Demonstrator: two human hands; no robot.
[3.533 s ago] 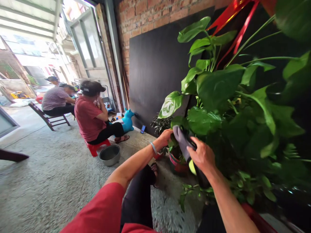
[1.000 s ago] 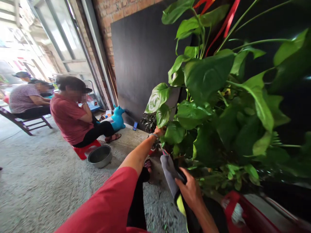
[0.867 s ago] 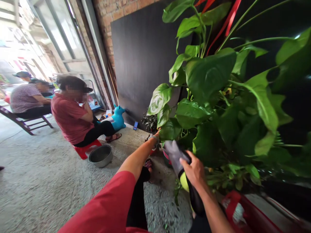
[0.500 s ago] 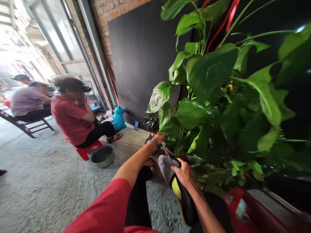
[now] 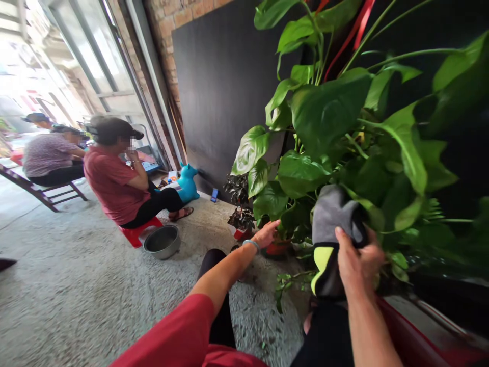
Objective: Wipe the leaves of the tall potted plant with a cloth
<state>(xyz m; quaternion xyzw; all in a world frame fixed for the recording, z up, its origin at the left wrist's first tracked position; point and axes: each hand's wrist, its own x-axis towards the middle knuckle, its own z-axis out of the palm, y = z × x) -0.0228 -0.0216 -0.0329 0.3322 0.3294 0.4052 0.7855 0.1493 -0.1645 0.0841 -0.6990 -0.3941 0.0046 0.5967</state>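
My right hand is closed around a folded cleaning cloth, grey with black edging and a yellow-green part. It is held up in front of the lower leaves. My left hand reaches out to the base of the big green potted plant. Its visible fingers are stretched out just under a broad leaf, and I cannot tell whether they touch it. Below the fingertips shows part of a reddish-brown pot; foliage hides the rest.
A small dark-leaved plant in a red and white pot stands beside my left hand. Left of it are a phone, a blue animal toy and a grey basin. One person sits on a red stool; others sit farther back.
My right hand has lifted the cloth up and to the right, off my lap area. My left hand has moved slightly right and down, out from behind the leaf.
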